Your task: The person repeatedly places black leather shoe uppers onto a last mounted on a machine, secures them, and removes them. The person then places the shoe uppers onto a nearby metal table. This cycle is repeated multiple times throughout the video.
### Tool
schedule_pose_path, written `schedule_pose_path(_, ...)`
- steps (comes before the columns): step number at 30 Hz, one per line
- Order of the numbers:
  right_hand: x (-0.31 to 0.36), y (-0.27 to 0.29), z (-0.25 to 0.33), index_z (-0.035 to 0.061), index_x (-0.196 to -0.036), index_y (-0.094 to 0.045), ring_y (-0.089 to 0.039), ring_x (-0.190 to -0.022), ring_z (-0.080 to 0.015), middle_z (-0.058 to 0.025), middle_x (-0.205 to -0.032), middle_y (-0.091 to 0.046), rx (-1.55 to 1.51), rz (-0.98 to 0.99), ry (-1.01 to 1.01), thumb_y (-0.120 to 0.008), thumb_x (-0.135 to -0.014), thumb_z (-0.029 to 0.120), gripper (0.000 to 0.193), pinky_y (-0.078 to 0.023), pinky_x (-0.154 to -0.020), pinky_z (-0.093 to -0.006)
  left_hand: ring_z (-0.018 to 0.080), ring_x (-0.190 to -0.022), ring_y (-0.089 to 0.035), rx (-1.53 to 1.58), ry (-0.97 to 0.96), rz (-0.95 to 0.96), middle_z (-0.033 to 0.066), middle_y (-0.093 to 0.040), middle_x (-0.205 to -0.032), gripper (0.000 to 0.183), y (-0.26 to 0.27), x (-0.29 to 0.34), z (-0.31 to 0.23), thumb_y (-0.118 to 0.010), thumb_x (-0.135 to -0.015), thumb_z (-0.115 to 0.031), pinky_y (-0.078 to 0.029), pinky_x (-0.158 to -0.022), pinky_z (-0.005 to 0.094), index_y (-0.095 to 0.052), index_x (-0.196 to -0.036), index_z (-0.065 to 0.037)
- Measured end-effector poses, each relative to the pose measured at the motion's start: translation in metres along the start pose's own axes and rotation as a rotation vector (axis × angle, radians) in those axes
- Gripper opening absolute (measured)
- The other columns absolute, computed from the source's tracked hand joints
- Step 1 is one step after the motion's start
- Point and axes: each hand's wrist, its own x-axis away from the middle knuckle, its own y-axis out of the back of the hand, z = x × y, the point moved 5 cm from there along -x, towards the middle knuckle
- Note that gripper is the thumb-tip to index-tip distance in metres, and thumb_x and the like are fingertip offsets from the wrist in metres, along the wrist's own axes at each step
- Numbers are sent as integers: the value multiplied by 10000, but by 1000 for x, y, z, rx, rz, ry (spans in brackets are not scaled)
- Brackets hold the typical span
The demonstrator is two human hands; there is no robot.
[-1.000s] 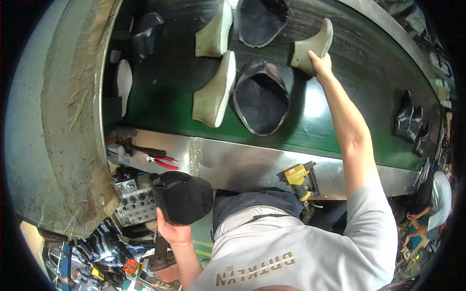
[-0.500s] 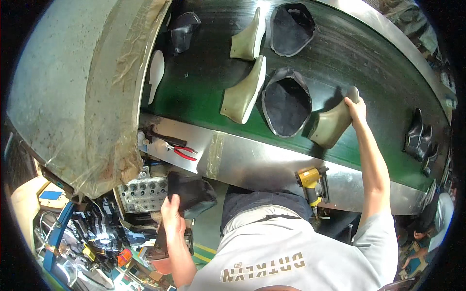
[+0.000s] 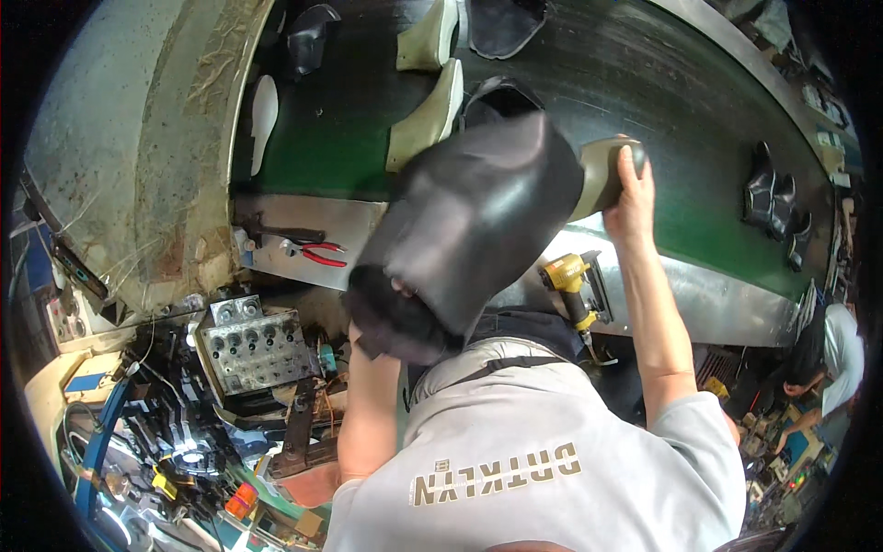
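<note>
My right hand (image 3: 633, 198) grips the toe end of an olive shoe last (image 3: 600, 173), held above the conveyor's near side. In my left hand (image 3: 402, 288) is a black leather boot upper (image 3: 483, 207); it hides most of that hand, with a fingertip showing by the lower opening. The upper is tilted, and its upper right end overlaps the last from this view; I cannot tell whether they touch. Behind it, two more olive lasts with pale soles, a near one (image 3: 425, 115) and a far one (image 3: 429, 35), lie beside black uppers (image 3: 501, 92).
A green conveyor belt (image 3: 699, 193) with a metal edge runs across. Red-handled pliers (image 3: 322, 253) and a yellow nail gun (image 3: 572, 281) are on the near side. Black shoes (image 3: 768, 189) sit at right. A control box (image 3: 262, 350) stands lower left; another person (image 3: 837, 354) is far right.
My left hand has lifted the black boot upper from below the belt's edge up toward the last. My right hand has drawn the last slightly nearer. The whole view has shifted.
</note>
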Motion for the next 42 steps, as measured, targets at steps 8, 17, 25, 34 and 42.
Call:
schedule_pose_path(8, 46, -20, -43, 54, -1232, -558, -631, -1028, -210, -110, -1166, -625, -288, 50, -273, -530, -976, 246, 321, -535, -904, -360, 247, -1146, -565, -811, -224, 83, 151, -593, -1254, 451, -64, 6, -42, -614, -883, -169, -432, -1002, 357, -531, -1289, 9)
schedule_pose_path(17, 71, -36, -55, 50, -1246, -563, -606, -1105, -236, -116, -1202, -623, -341, 55, -540, -472, -987, 347, 404, -501, -958, -424, 264, -1109, -593, -897, -321, 133, 172, -617, -1210, 460, -56, 14, -45, -701, -825, -126, -460, -973, 363, -572, -1238, 28)
schedule_pose_path(25, 75, -62, -21, 37, -1288, -549, -567, -1164, -206, -104, -1252, -606, -108, 296, -406, -590, -941, 398, 502, -442, -1013, -372, 275, -1068, -618, -618, -208, -50, 175, -639, -1160, 328, -27, 20, -20, -591, -898, -149, -466, -971, 368, -608, -1180, 18)
schedule_pose_path(34, 53, -65, -58, 11, -1156, -628, -633, -957, -193, -102, -1087, -666, 111, 152, -453, -584, -966, 305, 352, -517, -876, -343, 194, -952, -647, 678, 344, -420, 77, -650, -1039, 225, -3, 25, 33, -436, -1006, -205, -504, -864, 322, -584, -1081, -53)
schedule_pose_path(42, 38, -51, -86, -16, -1081, -631, -643, -913, -208, -112, -1023, -669, 95, 136, -533, -567, -973, 278, 319, -520, -846, -370, 195, -975, -642, 745, 397, -223, 78, -651, -1048, 294, -14, 48, 17, -436, -1022, -264, -495, -913, 336, -574, -1148, -37)
